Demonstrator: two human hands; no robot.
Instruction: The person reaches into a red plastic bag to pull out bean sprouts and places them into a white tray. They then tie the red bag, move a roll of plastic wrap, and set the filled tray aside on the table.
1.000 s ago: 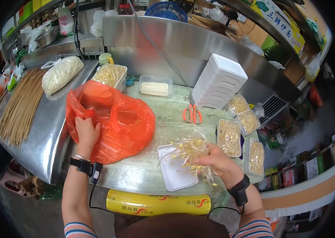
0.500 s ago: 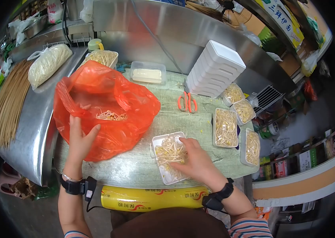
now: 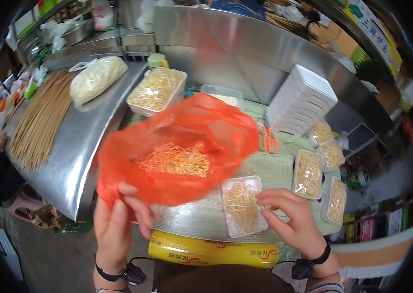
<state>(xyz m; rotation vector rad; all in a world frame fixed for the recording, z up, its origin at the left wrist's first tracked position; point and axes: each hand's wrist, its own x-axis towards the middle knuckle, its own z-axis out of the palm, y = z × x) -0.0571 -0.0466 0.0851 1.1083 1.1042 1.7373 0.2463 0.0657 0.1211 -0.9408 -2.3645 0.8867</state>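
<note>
My left hand [image 3: 121,219] pinches the near left edge of a red plastic bag [image 3: 177,127], which gapes wide and shows a pile of bean sprouts [image 3: 177,161] inside. At the right edge of a white foam tray [image 3: 250,181] is my right hand [image 3: 292,215], thumb and fingers apart and slightly curled. A loose heap of bean sprouts [image 3: 241,207] lies in that tray. Whether the right fingertips touch the tray or a few sprouts is hard to make out.
Wrapped sprout trays [image 3: 308,173] stand at the right, another [image 3: 156,90] at back left. White trays [image 3: 302,100] are stacked behind. Orange-handled scissors [image 3: 270,140] lie beside the bag. A yellow cling film roll [image 3: 211,250] sits at the front edge. Thin sticks [image 3: 45,117] cover the left counter.
My left hand now grips the bag's edge, and the bag is spread wider, showing more sprouts. My right hand has drawn back from over the tray to its right edge. The view has shifted left.
</note>
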